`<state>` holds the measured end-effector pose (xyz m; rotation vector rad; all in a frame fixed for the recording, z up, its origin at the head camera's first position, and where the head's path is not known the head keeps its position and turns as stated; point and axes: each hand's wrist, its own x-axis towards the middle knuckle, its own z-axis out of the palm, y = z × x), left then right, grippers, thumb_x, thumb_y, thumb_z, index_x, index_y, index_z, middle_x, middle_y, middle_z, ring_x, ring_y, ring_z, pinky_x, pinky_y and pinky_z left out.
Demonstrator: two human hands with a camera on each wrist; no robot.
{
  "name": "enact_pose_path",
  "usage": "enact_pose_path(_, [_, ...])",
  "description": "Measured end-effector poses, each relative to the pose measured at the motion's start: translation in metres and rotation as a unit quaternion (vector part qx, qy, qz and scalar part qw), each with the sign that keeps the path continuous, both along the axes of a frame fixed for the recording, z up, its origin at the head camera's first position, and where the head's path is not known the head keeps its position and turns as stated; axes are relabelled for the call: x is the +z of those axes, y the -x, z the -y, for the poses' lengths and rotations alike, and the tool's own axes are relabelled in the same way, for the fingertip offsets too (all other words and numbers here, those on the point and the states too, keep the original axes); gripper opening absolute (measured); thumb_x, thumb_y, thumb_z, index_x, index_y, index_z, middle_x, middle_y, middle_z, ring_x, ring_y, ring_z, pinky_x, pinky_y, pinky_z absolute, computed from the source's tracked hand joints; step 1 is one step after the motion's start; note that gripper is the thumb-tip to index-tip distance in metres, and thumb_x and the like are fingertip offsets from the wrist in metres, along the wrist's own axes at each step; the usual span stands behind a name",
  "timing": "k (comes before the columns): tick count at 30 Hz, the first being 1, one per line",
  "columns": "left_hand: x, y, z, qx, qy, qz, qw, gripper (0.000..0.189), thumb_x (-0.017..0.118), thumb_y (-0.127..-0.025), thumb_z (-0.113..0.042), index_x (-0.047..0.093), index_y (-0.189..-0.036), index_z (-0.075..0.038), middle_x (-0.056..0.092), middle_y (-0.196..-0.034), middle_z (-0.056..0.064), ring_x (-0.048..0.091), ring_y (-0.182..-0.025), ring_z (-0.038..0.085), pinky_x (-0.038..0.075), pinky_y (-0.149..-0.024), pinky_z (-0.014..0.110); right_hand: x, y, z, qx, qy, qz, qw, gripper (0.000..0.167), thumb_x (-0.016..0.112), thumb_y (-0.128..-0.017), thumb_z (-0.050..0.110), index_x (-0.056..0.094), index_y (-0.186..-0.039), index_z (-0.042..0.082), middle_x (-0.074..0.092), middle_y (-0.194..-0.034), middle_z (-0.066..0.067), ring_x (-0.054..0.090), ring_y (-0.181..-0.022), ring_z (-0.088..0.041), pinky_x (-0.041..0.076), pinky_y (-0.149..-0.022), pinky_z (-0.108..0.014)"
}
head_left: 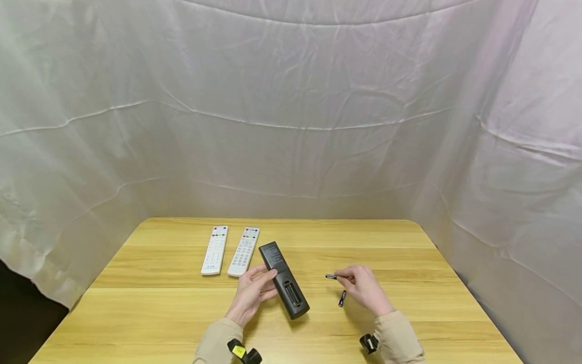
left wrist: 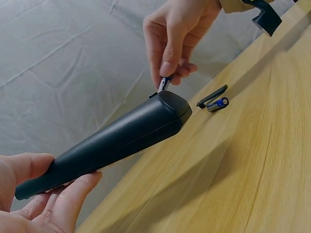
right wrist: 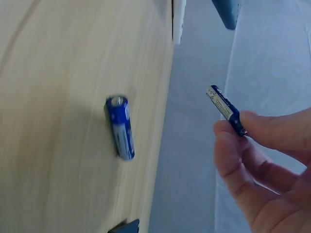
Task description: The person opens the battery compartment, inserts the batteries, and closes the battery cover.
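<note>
My left hand (head_left: 252, 294) grips a black remote control (head_left: 278, 270) by its side, back face up and tilted above the table. The battery compartment (head_left: 293, 293) in its lower back is uncovered. To the right of the remote, my right hand (head_left: 364, 287) pinches a small blue-and-silver battery (right wrist: 224, 108) by one end between thumb and fingers. A second battery (head_left: 342, 298) lies on the wooden table just below that hand. Beside this battery, the left wrist view shows a black battery cover (left wrist: 213, 96); the right hand hides it in the head view.
Two white remote controls, one on the left (head_left: 215, 251) and one nearer the middle (head_left: 244, 252), lie buttons up behind my left hand. Pale fabric (head_left: 291, 151) hangs around the back and sides of the wooden table (head_left: 173, 313).
</note>
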<state>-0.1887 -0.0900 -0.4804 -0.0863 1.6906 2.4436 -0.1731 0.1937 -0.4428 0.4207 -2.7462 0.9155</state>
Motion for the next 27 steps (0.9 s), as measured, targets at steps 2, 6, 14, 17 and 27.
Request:
enact_pose_path(2, [0.0,0.0,0.0,-0.002,0.0,-0.003,1.0,0.056,0.066,-0.095,-0.009,0.042,-0.141,0.011,0.076,-0.106,0.017,0.075,-0.083,0.02,0.067,-0.075,0.032,0.001,-0.001,0.005,0.004,0.013,-0.013,0.9998,0.012,0.071,-0.089,0.002,0.079,-0.099,0.003,0.078,-0.092,-0.01,0.067,-0.073,-0.01,0.055,-0.061,-0.014])
enact_pose_path(6, [0.0,0.001,0.0,-0.009,-0.003,-0.008,0.9999,0.058,0.066,-0.095,-0.009,0.04,-0.141,0.013,0.075,-0.108,0.018,0.075,-0.083,0.019,0.067,-0.076,0.032,0.002,-0.003,0.013,0.03,0.028,-0.049,0.9979,0.009,0.074,-0.087,0.002,0.079,-0.094,0.003,0.078,-0.088,-0.01,0.069,-0.07,-0.008,0.057,-0.06,-0.014])
enact_pose_path(14, [-0.001,0.003,0.001,-0.01,-0.003,0.001,0.9999,0.058,0.067,-0.093,-0.009,0.04,-0.141,0.012,0.074,-0.111,0.022,0.075,-0.084,0.02,0.067,-0.078,0.033,0.002,-0.008,0.029,0.091,0.042,-0.079,0.9918,0.007,0.076,-0.085,0.002,0.079,-0.091,0.004,0.077,-0.078,-0.006,0.064,-0.061,0.0,0.052,-0.051,-0.013])
enact_pose_path(17, [-0.001,0.003,0.001,-0.007,-0.004,0.003,1.0,0.057,0.067,-0.094,-0.01,0.041,-0.14,0.011,0.073,-0.112,0.023,0.075,-0.085,0.02,0.067,-0.079,0.033,0.002,-0.01,0.034,0.11,0.046,-0.087,0.9891,0.006,0.076,-0.084,0.001,0.079,-0.089,0.003,0.077,-0.077,-0.006,0.063,-0.061,0.001,0.052,-0.051,-0.013])
enact_pose_path(27, [-0.001,0.001,-0.001,-0.003,-0.017,-0.001,0.9999,0.055,0.065,-0.095,-0.008,0.04,-0.139,0.013,0.073,-0.111,0.024,0.075,-0.084,0.021,0.067,-0.078,0.033,0.002,-0.019,0.053,0.139,0.034,-0.103,0.9843,0.007,0.078,-0.082,0.002,0.079,-0.088,0.004,0.079,-0.083,-0.01,0.064,-0.063,-0.001,0.055,-0.057,-0.012])
